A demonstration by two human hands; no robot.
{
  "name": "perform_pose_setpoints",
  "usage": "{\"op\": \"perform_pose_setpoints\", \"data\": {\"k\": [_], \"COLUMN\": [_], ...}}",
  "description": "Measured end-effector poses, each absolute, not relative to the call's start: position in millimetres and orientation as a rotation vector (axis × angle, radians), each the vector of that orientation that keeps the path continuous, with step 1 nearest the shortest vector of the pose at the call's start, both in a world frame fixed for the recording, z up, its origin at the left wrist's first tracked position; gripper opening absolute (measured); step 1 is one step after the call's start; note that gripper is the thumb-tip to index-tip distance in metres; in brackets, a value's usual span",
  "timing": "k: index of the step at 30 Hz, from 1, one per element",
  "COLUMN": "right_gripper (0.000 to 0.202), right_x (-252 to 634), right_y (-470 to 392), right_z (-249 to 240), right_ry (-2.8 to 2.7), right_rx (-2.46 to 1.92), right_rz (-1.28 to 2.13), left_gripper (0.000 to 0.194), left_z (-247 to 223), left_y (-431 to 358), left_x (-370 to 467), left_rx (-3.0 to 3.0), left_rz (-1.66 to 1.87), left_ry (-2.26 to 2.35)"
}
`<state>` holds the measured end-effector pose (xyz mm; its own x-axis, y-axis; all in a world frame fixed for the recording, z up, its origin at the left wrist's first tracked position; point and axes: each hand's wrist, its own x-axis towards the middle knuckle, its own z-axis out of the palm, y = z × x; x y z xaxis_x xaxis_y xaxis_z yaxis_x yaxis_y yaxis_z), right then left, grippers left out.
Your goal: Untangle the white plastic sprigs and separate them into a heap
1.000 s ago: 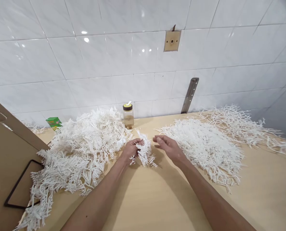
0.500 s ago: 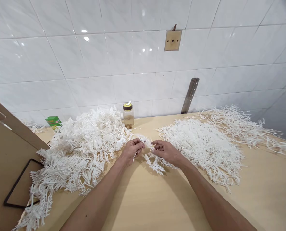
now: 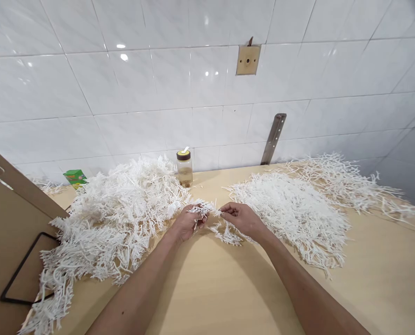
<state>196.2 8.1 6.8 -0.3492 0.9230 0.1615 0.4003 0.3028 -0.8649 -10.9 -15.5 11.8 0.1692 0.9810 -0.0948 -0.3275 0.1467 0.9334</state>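
Between my two hands is a white branched sprig (image 3: 204, 207) with many thin, twig-like tips; its material is unclear. My left hand (image 3: 185, 224) is closed around it, and part of the sprig lies over the fingers. At its right end, my right hand (image 3: 245, 219) pinches a tip between thumb and fingers. Just below the hands, another white sprig (image 3: 228, 236) rests on the table (image 3: 221, 288). Left of my left hand rises a large tangled heap of white sprigs (image 3: 123, 209). A flatter heap of white strands (image 3: 294, 214) spreads beyond my right hand.
Behind the hands stands a jar with a dark-rimmed lid (image 3: 184, 170). A green box (image 3: 75, 177) sits behind the left heap. Thicker white strands (image 3: 347, 181) lie at the back right. A brown board (image 3: 15, 242) flanks the left side, and a metal bracket (image 3: 273, 139) leans on the tiled wall.
The sprig has turned over and now lies across my left fingers. My right fingers have closed on its right end. The view has shifted slightly.
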Motion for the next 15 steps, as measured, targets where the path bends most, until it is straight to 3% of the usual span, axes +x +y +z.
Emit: {"op": "perform_pose_setpoints", "data": {"k": [4,8,15], "right_gripper": [0.028,0.015,0.025], "right_x": [188,183,186], "right_y": [4,-1,-1], "right_z": [7,8,13], "right_ry": [-1.989,-2.074,-1.955], "right_rx": [-1.074,-0.982,-0.979], "right_rz": [0.822,0.64,0.746], "left_gripper": [0.017,0.019,0.029], "left_z": [9,4,9], "left_y": [-13,-10,-13], "left_x": [-12,-15,-13], "left_rx": [0.975,1.0,1.025], "left_rz": [1.171,1.185,1.149], "left_ry": [0.909,0.901,0.948]}}
